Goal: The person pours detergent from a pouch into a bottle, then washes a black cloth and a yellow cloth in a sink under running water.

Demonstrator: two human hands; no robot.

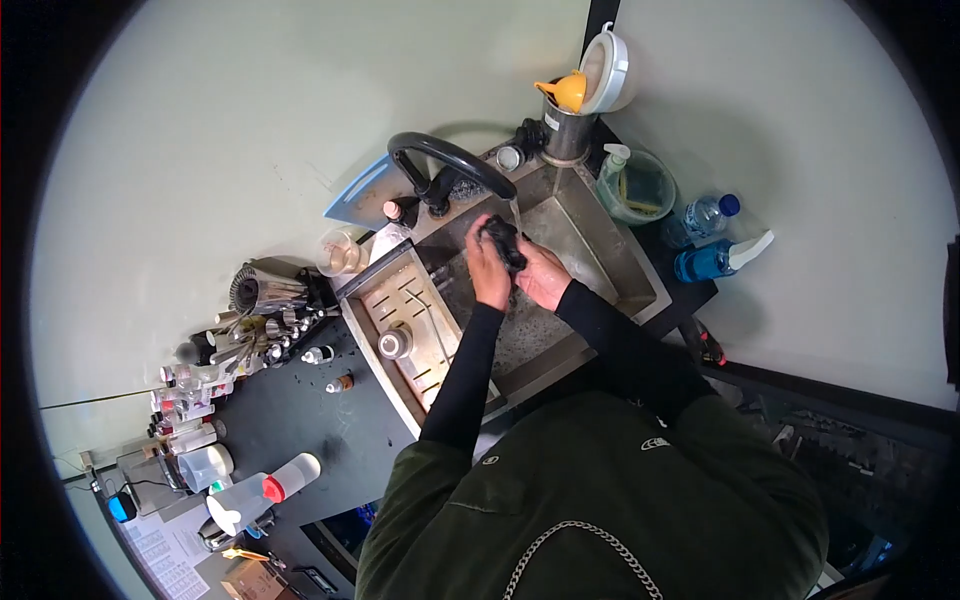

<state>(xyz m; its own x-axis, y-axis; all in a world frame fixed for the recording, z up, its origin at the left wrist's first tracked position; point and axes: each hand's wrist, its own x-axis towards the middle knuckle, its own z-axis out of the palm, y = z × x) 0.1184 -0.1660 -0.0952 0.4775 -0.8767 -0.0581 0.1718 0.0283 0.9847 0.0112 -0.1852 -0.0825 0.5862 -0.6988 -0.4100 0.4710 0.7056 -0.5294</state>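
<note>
Under the spout of a black faucet (440, 150), both hands hold a small black object (503, 243) whose kind I cannot make out. My left hand (486, 265) has its fingers against the object's left side. On its right side, my right hand (543, 275) is closed on the same object. A thin stream of water falls from the spout beside it. Below the hands lies the metal sink basin (610, 260), with foamy water at its bottom.
Left in the sink is a slotted tray (440, 310) holding a metal cup (396, 342). Right of the sink stand a green-tinted container (648, 190), a water bottle (705, 215) and a blue spray bottle (708, 262). Behind it, a metal canister (568, 135) holds a yellow funnel (570, 92).
</note>
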